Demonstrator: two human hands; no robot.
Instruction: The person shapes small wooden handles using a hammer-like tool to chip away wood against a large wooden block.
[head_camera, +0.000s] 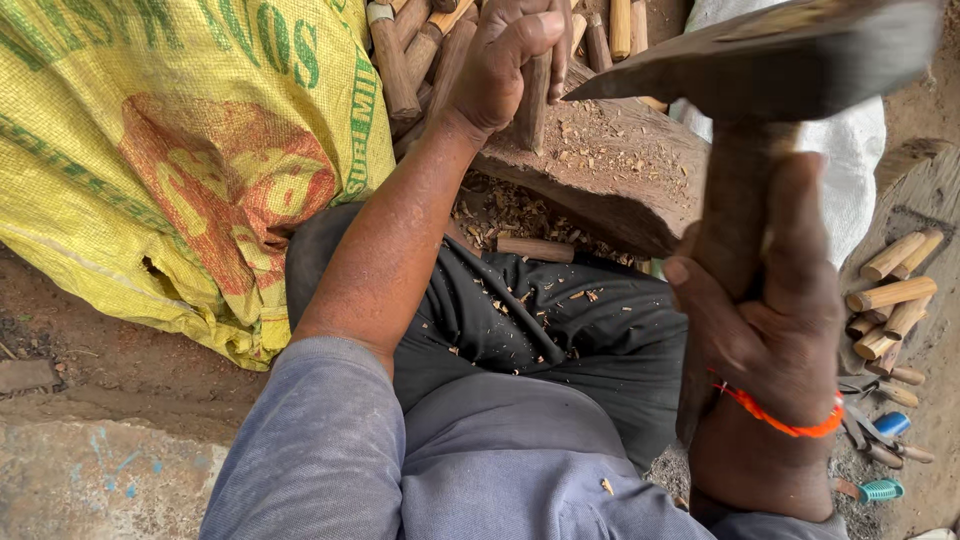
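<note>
My left hand (510, 60) grips a short wooden stick (530, 105) and holds it upright on a rough wooden chopping block (610, 170) covered in chips. My right hand (775, 300), with an orange thread on the wrist, is closed around the wooden handle of an adze-like chopping tool; its dark metal blade (770, 55) is raised above the block, edge pointing towards the stick. Wood shavings lie on my dark trousers (540, 320), and one short stick (535, 248) rests at the block's foot.
A yellow woven sack (170, 150) lies at the left. Several uncut sticks (410, 50) are piled behind the block. Several shaped pegs (895, 295) lie at the right, with small tools and blue plastic bits (885, 455) on the dirt ground. A white sack (850, 140) sits at the upper right.
</note>
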